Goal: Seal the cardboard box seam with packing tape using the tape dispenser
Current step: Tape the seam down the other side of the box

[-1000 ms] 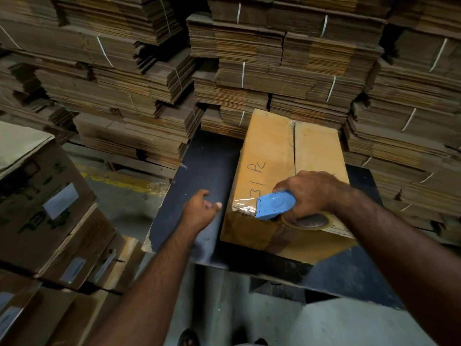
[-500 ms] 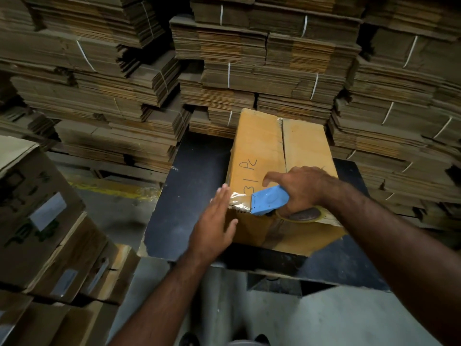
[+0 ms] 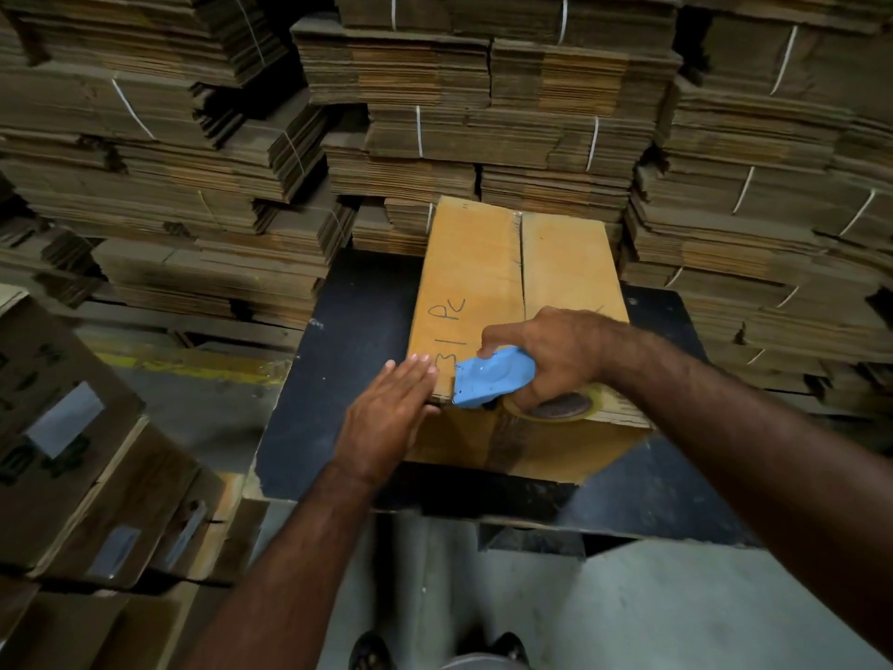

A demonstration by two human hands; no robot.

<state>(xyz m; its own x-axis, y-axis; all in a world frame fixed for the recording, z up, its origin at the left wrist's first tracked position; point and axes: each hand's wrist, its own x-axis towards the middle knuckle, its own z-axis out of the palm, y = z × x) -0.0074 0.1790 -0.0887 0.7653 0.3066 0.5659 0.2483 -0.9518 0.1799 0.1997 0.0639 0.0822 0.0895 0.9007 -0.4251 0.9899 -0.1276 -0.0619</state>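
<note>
A cardboard box is seen from above, lying on a dark table with its flaps closed. A seam runs down the middle of its top, away from the viewer. "31 Pc" is handwritten on the left flap.

A blue tape dispenser is gripped by the right hand, with the fingers curled round its body. It is held at the near left corner of the box top, its front edge against the cardboard. A roll of tape is seated in the dispenser, under the palm, and is partly hidden by the hand.

The left hand is held flat, fingers straight and together, and is pressed against the near left corner of the box, just beside the dispenser's front edge. Nothing is held in it.

Bundles of flattened cardboard, tied with white string, are stacked high behind the table and to both sides. Made-up cartons with pale labels are stacked at the lower left. A grey floor is seen below the table, and the tips of two shoes show at the bottom edge.
</note>
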